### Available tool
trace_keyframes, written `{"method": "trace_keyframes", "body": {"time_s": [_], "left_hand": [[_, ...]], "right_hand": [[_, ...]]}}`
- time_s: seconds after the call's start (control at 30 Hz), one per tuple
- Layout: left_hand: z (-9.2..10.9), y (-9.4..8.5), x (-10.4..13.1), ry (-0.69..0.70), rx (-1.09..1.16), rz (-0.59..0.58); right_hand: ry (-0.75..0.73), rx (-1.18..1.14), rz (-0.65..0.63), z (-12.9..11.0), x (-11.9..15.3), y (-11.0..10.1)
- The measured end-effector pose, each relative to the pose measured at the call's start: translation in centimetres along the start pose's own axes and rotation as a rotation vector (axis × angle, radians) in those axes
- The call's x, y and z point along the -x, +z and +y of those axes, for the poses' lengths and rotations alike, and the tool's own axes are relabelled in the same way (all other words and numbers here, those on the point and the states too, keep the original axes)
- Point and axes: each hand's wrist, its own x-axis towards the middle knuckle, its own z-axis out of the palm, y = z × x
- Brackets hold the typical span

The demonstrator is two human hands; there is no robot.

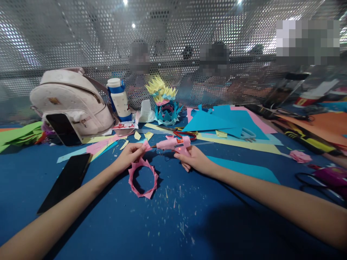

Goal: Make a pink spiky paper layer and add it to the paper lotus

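My left hand pinches a small folded piece of pink paper near the middle of the view. My right hand is wrapped round the handle of a pink glue gun, whose dark nozzle points left and meets or nearly meets the pink piece. Just below my left hand, a ring of folded pink paper with pointed edges lies on the blue table. Whether the ring is joined to the pinched piece I cannot tell.
Behind stand a pale backpack, a bottle and a spiky paper model. Phones lie or lean at left. Blue sheets, red-handled scissors and a pink paper flower are further right. Paper scraps dot the front.
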Motion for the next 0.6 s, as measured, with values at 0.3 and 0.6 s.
{"method": "trace_keyframes", "body": {"time_s": [0.3,0.6], "left_hand": [[0.23,-0.06,0.01,-0.018,0.068,0.012],[0.58,-0.11,-0.17,-0.020,0.157,0.043]], "right_hand": [[-0.007,0.001,0.011,-0.01,-0.04,-0.04],[0.006,-0.033,0.018,-0.26,0.10,-0.03]]}}
